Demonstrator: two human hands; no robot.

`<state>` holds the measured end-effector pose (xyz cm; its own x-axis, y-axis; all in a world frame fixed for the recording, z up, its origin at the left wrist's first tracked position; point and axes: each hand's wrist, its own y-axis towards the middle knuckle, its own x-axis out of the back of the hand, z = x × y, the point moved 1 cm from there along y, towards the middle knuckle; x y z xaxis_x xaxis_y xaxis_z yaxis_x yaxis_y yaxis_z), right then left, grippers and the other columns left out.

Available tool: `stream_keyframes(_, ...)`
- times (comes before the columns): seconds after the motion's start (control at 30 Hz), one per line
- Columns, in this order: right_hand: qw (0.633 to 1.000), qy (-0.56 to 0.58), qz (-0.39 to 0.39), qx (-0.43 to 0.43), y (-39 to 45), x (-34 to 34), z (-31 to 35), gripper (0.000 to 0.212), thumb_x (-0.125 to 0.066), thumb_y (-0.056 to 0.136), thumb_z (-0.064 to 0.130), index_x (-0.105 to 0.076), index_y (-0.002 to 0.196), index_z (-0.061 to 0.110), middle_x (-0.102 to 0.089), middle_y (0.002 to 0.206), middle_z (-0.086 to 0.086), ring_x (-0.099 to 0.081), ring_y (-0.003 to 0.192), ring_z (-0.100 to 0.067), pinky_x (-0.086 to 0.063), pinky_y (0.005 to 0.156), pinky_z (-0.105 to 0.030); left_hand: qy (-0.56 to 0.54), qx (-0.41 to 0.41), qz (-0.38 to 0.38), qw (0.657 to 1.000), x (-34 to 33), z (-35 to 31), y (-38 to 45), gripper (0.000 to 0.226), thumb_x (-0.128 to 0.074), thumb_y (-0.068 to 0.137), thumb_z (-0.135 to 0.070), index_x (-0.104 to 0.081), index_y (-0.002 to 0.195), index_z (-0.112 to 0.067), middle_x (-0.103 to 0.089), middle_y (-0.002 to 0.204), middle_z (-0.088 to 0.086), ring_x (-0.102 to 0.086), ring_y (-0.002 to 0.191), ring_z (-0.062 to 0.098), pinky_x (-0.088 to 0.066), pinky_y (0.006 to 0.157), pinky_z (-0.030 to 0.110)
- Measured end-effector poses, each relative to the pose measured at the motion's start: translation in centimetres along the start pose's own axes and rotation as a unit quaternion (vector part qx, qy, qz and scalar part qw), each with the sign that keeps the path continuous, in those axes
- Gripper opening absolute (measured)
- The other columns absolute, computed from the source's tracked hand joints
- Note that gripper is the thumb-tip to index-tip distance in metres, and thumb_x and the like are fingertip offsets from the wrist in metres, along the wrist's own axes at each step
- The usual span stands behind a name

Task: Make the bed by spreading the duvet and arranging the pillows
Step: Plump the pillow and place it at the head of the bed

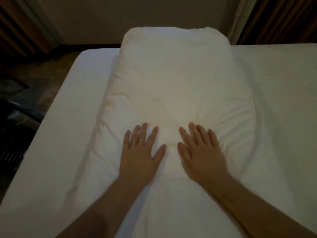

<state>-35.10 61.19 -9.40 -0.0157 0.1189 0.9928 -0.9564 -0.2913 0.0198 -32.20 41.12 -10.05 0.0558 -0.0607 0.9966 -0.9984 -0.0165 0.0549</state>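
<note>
Your left hand (140, 152) and right hand (200, 152), fingers flat and gripping nothing, press the plump white fabric pillow (175, 79), its length running toward twelve o'clock.

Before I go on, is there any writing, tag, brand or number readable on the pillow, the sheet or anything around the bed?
None: no text can be read in this view.
The pillow under the left hand and right hand is plain white with no visible tag.
The sheet is plain too.
The ring shows no marking that can be made out.
The dark things beside the bed are too dim to tell.
</note>
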Motion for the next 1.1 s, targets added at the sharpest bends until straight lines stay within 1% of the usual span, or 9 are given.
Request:
stream_keyframes(0.2,0.998,-0.042,-0.009,-0.055,-2.2,-0.1,-5.0,0.057,-0.028,0.099,0.048,-0.042,0.15,0.026,-0.038,0.156,-0.011,-0.034,0.144,-0.031,-0.017,0.12,-0.05,0.009,0.031,-0.057,0.998,-1.4,3.8,-1.3,0.061,-0.03,0.1,-0.055,-0.044,0.15,-0.023,-0.039,0.156,0.013,-0.035,0.144,0.033,-0.017,0.121,0.05)
stream_keyframes(0.37,0.992,-0.05,-0.006,-0.119,-4.6,0.7,-8.8,0.061,-0.017,0.1,0.053,-0.032,0.154,0.029,-0.031,0.16,-0.009,-0.027,0.146,-0.031,-0.013,0.12,-0.048,0.016,0.121,-0.08,0.989,-1.7,6.3,-3.1,0.062,-0.028,0.099,-0.052,-0.035,0.154,-0.026,-0.035,0.159,0.011,-0.034,0.145,0.032,-0.02,0.117,0.054)
stream_keyframes(0.53,0.974,-0.025,0.111,-0.197,-5.4,-0.5,-10.7,0.065,-0.004,0.099,0.059,-0.005,0.158,0.031,-0.009,0.166,-0.007,-0.007,0.152,-0.025,-0.002,0.122,-0.046,-0.115,0.264,0.056,0.956,-2.0,7.4,-4.9,0.065,-0.018,0.101,-0.054,-0.018,0.158,-0.023,-0.025,0.161,0.011,-0.027,0.146,0.032,-0.022,0.116,0.057)
stream_keyframes(0.6,0.968,-0.02,0.115,-0.224,-4.2,0.9,-10.1,0.064,-0.009,0.101,0.049,-0.014,0.157,0.021,-0.02,0.161,-0.015,-0.018,0.147,-0.03,-0.008,0.12,-0.052,-0.116,0.298,0.047,0.946,-0.1,6.9,-4.0,0.064,-0.025,0.101,-0.046,-0.03,0.153,-0.01,-0.039,0.15,0.025,-0.042,0.133,0.044,-0.032,0.108,0.064)
stream_keyframes(0.67,0.981,0.003,0.028,-0.191,-3.7,3.5,-7.0,0.065,-0.013,0.096,0.042,-0.035,0.151,0.012,-0.038,0.151,-0.02,-0.034,0.139,-0.035,-0.015,0.117,-0.054,-0.053,0.24,-0.004,0.969,3.1,4.4,-3.6,0.061,-0.032,0.1,-0.039,-0.043,0.145,0.0,-0.047,0.141,0.033,-0.05,0.124,0.049,-0.038,0.103,0.063)
stream_keyframes(0.73,0.99,0.055,-0.043,-0.119,-6.0,5.1,-2.0,0.066,-0.017,0.096,0.045,-0.044,0.147,0.014,-0.044,0.148,-0.019,-0.039,0.136,-0.036,-0.017,0.116,-0.053,-0.088,0.123,-0.063,0.986,4.8,0.2,-5.6,0.064,-0.029,0.099,-0.046,-0.047,0.146,-0.006,-0.049,0.144,0.026,-0.049,0.131,0.043,-0.038,0.108,0.056)
stream_keyframes(0.83,0.996,0.065,0.015,-0.054,-13.0,3.6,3.6,0.061,-0.014,0.101,0.049,-0.028,0.155,0.025,-0.029,0.161,-0.01,-0.022,0.148,-0.03,-0.011,0.121,-0.052,-0.099,0.024,-0.051,0.994,3.9,-6.3,-13.3,0.061,-0.027,0.103,-0.052,-0.034,0.155,-0.021,-0.034,0.16,0.01,-0.03,0.148,0.029,-0.024,0.119,0.051)
stream_keyframes(0.93,0.998,0.023,0.035,-0.04,-15.6,0.6,3.3,0.06,-0.015,0.104,0.049,-0.01,0.159,0.024,-0.009,0.165,-0.01,-0.003,0.153,-0.026,-0.005,0.122,-0.051,-0.061,0.021,-0.027,0.998,0.8,-6.7,-16.9,0.062,-0.028,0.105,-0.052,-0.017,0.16,-0.025,-0.012,0.167,0.004,-0.008,0.154,0.022,-0.013,0.123,0.047)
stream_keyframes(1.1,1.0,0.007,0.019,-0.013,-14.1,-1.3,2.5,0.062,-0.024,0.103,0.049,-0.018,0.158,0.021,-0.016,0.164,-0.014,-0.01,0.152,-0.03,-0.006,0.123,-0.05,-0.045,0.003,-0.037,0.998,-2.2,-6.1,-14.9,0.061,-0.032,0.104,-0.049,-0.024,0.158,-0.02,-0.017,0.165,0.01,-0.015,0.153,0.028,-0.016,0.122,0.049)
